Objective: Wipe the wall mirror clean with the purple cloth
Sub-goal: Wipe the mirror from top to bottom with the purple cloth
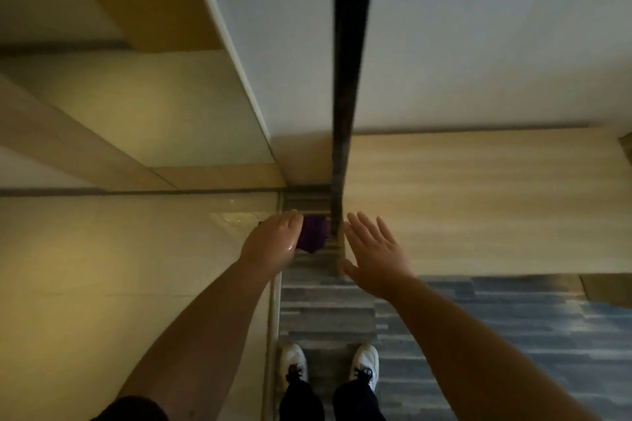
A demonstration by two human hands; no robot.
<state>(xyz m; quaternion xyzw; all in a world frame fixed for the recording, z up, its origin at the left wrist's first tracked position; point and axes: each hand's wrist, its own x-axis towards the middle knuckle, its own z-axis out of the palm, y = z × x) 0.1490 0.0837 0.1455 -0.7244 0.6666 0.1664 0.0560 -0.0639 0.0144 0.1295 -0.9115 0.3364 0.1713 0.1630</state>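
My left hand (273, 243) is closed on the bunched purple cloth (313, 234), which sticks out to the right of my fingers. The cloth sits low, just left of a dark, narrow vertical strip (350, 79) that runs down the white wall (478, 37) to the floor. I cannot tell whether that strip is the mirror seen edge-on. My right hand (374, 251) is open with fingers spread, just right of the strip's lower end and in front of the wood wall panel (478, 202).
My white shoes (294, 364) (366, 361) stand on blue-grey striped carpet (513, 325). A metal threshold strip (273, 318) separates it from glossy beige floor tiles (119, 267) on the left. A wall corner (239, 79) slants down at upper left.
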